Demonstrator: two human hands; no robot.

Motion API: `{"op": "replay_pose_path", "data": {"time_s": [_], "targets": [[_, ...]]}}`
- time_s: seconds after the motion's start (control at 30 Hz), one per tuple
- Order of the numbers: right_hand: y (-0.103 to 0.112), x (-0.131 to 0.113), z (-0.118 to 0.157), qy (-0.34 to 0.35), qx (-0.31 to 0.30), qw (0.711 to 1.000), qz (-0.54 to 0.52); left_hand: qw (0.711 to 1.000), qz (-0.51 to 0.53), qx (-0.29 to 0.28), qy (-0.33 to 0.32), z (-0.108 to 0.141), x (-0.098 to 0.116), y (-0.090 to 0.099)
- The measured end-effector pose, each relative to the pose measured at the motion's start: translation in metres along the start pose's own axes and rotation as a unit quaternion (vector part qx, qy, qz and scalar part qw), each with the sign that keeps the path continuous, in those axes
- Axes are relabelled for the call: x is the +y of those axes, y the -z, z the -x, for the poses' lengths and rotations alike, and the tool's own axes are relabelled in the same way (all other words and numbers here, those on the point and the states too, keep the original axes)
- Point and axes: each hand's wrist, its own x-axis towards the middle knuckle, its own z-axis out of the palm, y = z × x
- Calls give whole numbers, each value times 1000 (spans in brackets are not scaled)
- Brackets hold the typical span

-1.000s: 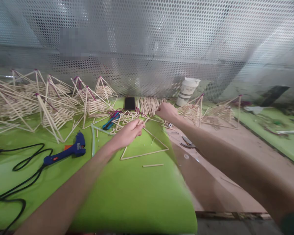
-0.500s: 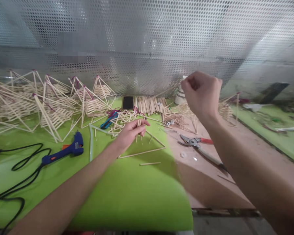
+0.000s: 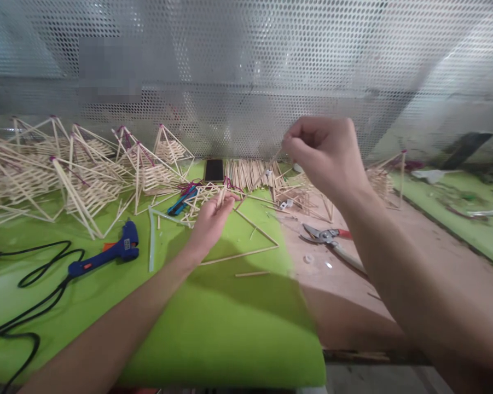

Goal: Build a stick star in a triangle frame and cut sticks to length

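My left hand [image 3: 211, 221] is closed around short wooden sticks [image 3: 221, 195], whose tips poke up between the fingers. Higher up on the right, my right hand [image 3: 326, 156] pinches the upper end of a long thin wooden stick [image 3: 259, 181]. That stick slants down to the left, with its lower end close to my left fingertips; whether it touches anything there I cannot tell. Below the hands an angled frame of sticks [image 3: 246, 255] lies on the green sheet [image 3: 230, 328], partly covered by my left hand. A loose short stick [image 3: 252, 274] rests in front of it.
Stick pyramids [image 3: 90, 180] crowd the back left. A blue glue gun [image 3: 110, 254] with its black cable lies at left, near a blue cutter [image 3: 183, 201]. Behind are a phone [image 3: 214, 170] and a stick pile [image 3: 246, 174]. Pruning shears [image 3: 326, 236] lie under my right arm.
My right hand has moved left, bringing its long stick down toward my left hand at a steeper slant. My left hand has shifted slightly left and turned, still holding short sticks.
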Motion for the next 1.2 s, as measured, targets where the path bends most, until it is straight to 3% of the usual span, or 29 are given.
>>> {"op": "replay_pose_path", "data": {"time_s": [0.1, 0.3, 0.4, 0.43, 0.47, 0.5, 0.6, 0.7, 0.8, 0.9, 1.07, 1.2], "targets": [[-3, 7, -3, -18, 22, 999, -29, 992, -104, 36, -69, -1, 7, 2], [-7, 47, -11, -116, 22, 981, -154, 970, -199, 27, -136, -6, 17, 14], [-12, 71, 1, -128, -86, 988, -30, 985, -136, 37, -102, -7, 18, 19], [-15, 78, 7, -118, -157, 979, 60, 991, -99, 38, -78, -7, 17, 20], [-19, 86, 14, -101, -249, 950, 158, 996, -57, 37, -53, -8, 16, 21], [-23, 93, 21, -94, -288, 934, 191, 999, -14, 34, -33, -8, 15, 21], [-35, 108, 39, -87, -332, 905, 250, 996, 81, 32, -17, -11, 9, 21], [-43, 115, 44, -85, -349, 887, 291, 993, 111, 33, -24, -13, 5, 20], [-43, 111, 44, -72, -360, 880, 300, 992, 118, 33, -25, -14, 2, 21], [-37, 91, 54, -35, -382, 886, 260, 992, 116, 29, -29, -15, 2, 20], [-28, 38, 100, 79, -492, 867, 30, 994, 109, 8, -15, -13, 5, 16], [-32, 20, 125, 138, -476, 864, 89, 996, 88, -16, -17, -10, 6, 13]]}}
